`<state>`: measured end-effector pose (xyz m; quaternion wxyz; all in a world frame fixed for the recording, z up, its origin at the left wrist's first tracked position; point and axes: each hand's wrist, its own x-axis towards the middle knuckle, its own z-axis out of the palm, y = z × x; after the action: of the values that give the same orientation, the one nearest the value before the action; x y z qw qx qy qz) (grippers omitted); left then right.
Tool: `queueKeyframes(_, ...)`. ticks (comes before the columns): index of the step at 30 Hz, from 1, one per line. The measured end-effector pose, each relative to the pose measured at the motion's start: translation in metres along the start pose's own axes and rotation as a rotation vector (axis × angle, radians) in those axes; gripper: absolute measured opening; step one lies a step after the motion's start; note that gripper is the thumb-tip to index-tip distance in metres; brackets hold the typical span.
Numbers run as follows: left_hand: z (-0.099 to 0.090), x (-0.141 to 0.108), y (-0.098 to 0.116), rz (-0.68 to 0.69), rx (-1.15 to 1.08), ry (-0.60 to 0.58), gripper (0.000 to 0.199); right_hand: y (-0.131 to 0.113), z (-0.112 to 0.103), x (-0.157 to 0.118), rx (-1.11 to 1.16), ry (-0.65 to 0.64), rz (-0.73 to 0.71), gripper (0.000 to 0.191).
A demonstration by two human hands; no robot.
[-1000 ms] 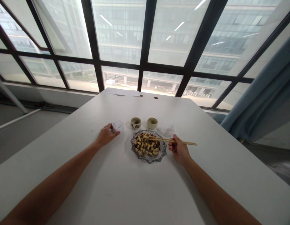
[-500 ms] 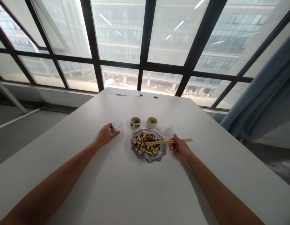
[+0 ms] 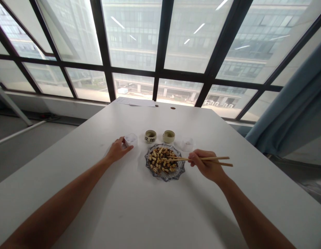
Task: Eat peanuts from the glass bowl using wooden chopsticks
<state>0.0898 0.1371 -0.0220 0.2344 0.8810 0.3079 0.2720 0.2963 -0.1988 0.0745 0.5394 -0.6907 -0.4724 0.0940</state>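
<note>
My right hand [image 3: 205,164] is closed around a pair of wooden chopsticks [image 3: 182,159]. Their tips lie over a scalloped glass plate [image 3: 166,177] heaped with peanuts [image 3: 160,159] and darker bits. At the left, my left hand [image 3: 118,149] grips the near left side of a small clear plastic container [image 3: 131,139] between thumb and fingers. Behind the plate stand two small round cups, one with dark writing [image 3: 150,137] and a plain greenish one [image 3: 168,137]. A second clear container [image 3: 187,144] sits just beyond my right hand.
White sheets of paper [image 3: 137,102] lie at the far edge of the white table [image 3: 139,211], beside round holes in its top. Beyond are dark-framed windows, with a blue curtain [image 3: 292,97] at the right.
My right hand has shifted slightly right and turned, and the chopsticks' rear ends have moved right and spread apart. My left hand stays at the container.
</note>
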Motion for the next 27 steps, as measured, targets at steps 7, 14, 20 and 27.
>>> queueKeyframes(7,0.0,0.0,-0.001,0.001,0.001,-0.006,0.054,-0.015,0.002,-0.003,-0.189,-0.213,-0.084,0.027)
queueKeyframes(14,0.0,0.001,-0.001,0.0,0.015,-0.012,0.052,-0.026,-0.002,-0.005,-0.29,-0.228,-0.164,0.037)
queueKeyframes(20,0.001,0.001,-0.002,0.003,0.012,-0.004,0.053,-0.029,-0.003,-0.004,-0.33,-0.194,-0.104,0.041)
queueKeyframes(27,0.001,0.001,-0.001,0.005,0.01,0.001,0.051,-0.023,-0.005,-0.004,-0.141,-0.098,-0.012,0.033)
